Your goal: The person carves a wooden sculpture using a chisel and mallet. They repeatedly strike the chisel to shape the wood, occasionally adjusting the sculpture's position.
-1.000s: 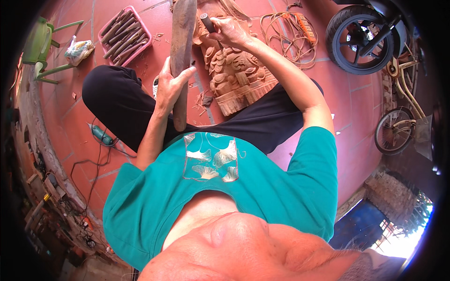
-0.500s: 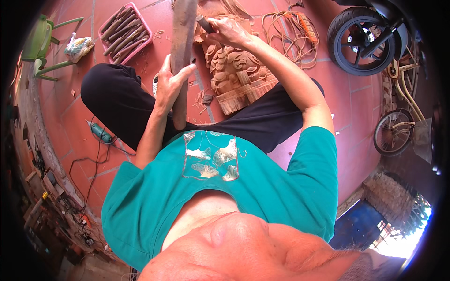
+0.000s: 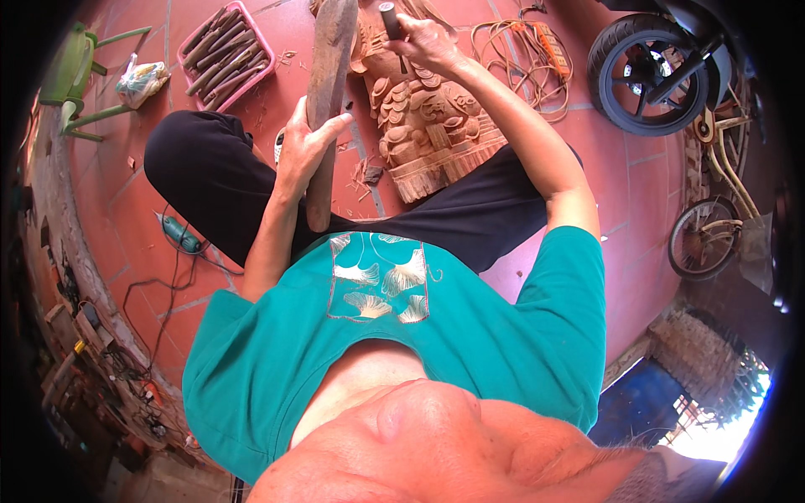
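My left hand (image 3: 300, 152) grips a long wooden club (image 3: 328, 80), thick and paddle-like, near its lower part, with the thumb lying along it. Its narrow end reaches down to my lap. To the right, my right hand (image 3: 426, 44) is closed around the dark round handle of a chisel (image 3: 390, 23). The chisel's blade points down at a reddish-brown carved wood panel (image 3: 432, 126), full of raised rounded shapes. Whether the tip touches the wood I cannot make out. The panel lies on the floor between my crossed legs, its near edge by my right leg.
A pink basket (image 3: 270, 70) of several chisels stands at the far left, with a plastic bag (image 3: 141, 84) and green stool (image 3: 71, 71) beyond. A green corded power tool (image 3: 181, 235) lies left. An orange power strip (image 3: 551, 52) with coiled cord and a motorcycle wheel (image 3: 646, 75) are right.
My right hand has shifted slightly right and turned, bringing the chisel from a leftward slant to nearly upright, its blade now showing. The club's far end has tilted a little to the right.
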Motion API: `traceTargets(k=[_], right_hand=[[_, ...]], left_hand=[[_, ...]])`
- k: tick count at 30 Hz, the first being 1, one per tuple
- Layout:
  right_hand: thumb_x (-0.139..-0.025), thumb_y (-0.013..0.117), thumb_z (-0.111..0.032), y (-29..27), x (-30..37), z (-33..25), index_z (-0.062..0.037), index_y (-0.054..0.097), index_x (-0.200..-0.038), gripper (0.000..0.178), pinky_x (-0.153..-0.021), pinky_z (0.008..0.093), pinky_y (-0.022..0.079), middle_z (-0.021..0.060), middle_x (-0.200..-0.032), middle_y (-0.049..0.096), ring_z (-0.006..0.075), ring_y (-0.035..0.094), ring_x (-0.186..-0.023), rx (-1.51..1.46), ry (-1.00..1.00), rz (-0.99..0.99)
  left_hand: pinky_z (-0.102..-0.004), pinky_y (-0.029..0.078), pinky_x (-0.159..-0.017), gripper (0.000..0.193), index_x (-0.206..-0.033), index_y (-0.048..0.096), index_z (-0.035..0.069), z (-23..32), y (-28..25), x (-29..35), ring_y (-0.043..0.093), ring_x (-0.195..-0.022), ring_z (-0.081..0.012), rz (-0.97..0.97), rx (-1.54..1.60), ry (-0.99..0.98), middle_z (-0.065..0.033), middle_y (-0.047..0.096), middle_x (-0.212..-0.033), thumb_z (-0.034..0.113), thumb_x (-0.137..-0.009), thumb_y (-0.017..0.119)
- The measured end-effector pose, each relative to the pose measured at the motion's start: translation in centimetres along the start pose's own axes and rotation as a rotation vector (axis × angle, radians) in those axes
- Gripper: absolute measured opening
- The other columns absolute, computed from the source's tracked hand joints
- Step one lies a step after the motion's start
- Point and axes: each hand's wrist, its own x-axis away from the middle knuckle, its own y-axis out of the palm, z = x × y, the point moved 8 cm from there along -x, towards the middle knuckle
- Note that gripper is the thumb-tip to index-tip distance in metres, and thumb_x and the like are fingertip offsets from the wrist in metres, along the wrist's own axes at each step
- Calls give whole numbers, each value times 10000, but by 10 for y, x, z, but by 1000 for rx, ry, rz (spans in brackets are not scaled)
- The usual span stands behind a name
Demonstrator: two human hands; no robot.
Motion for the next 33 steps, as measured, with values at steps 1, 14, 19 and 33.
traceTargets(k=[1, 14, 19, 33], right_hand=[[-892, 756, -342, -1, -1, 10, -27, 589, -1004, 374, -745, 465, 543, 201, -891, 704, 396, 709, -887, -36, 52, 13], [-924, 725, -251, 26, 6, -33, -41, 566, -977, 269, -661, 425, 498, 142, -758, 634, 330, 664, -730, -159, -56, -186], [-927, 707, -224, 23, 7, -38, -47, 571, -986, 231, -632, 427, 493, 134, -722, 633, 324, 660, -686, -58, -157, -120], [-916, 728, -297, 16, 0, -19, -56, 591, -1061, 313, -697, 442, 525, 146, -834, 692, 351, 697, -792, 14, -54, -73]], left_hand=[[-297, 515, -828, 450, -1221, 572, -18, 1, 1, 0, 624, -917, -141, 0, -5, 8, -77, 662, -1023, 246, -907, 758], [-296, 528, -767, 414, -1177, 573, 5, 20, -3, 3, 634, -836, -131, 112, -65, 165, -60, 668, -947, 253, -905, 764], [-298, 526, -761, 426, -1191, 577, 10, -1, 1, 0, 630, -836, -132, -28, 0, -68, -58, 668, -952, 279, -913, 756], [-288, 531, -711, 459, -1176, 567, -17, 0, 4, 4, 631, -810, -127, -70, -22, -60, -71, 654, -967, 278, -892, 777]])
